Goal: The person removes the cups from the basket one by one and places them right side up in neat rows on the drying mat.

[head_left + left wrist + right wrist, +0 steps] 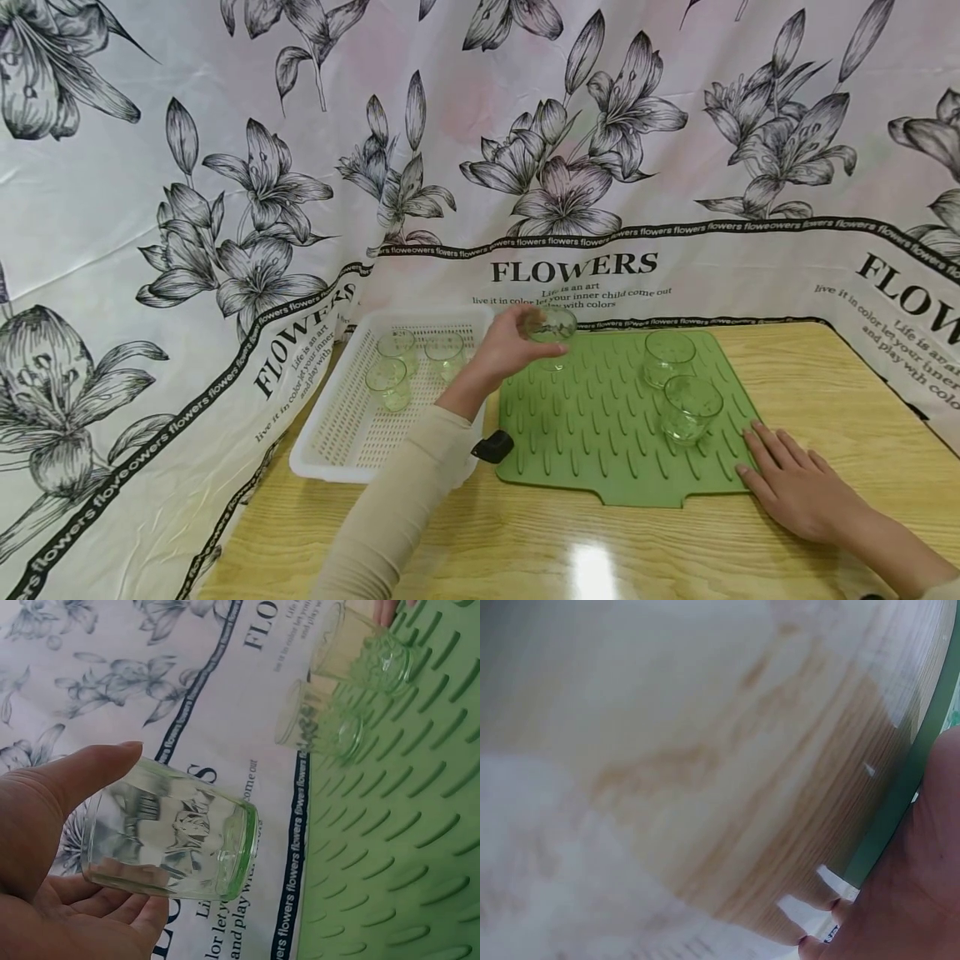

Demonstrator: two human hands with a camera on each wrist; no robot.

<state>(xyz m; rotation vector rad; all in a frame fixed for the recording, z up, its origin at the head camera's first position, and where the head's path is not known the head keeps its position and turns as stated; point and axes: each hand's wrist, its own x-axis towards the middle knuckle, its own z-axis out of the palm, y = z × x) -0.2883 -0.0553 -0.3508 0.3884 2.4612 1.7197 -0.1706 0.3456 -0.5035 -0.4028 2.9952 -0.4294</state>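
My left hand [510, 343] grips a clear drinking glass [557, 325] by its side, above the back left part of the green ridged mat [592, 433]. In the left wrist view, thumb and fingers go round the upper part of the glass [172, 832], and its greenish base points away from the palm. On the mat's right half stand two similar glasses, one farther back [669, 360] and one nearer [690, 410]. My right hand [806, 492] lies on the table with fingers extended, its fingertips at the mat's right edge.
Left of the mat is a white perforated plastic basket [330, 472] with three glasses [387, 387] in its back half. Both stand on a wood-grain table [525, 550]. A flower-printed cloth [420, 283] hangs behind the table and along its sides.
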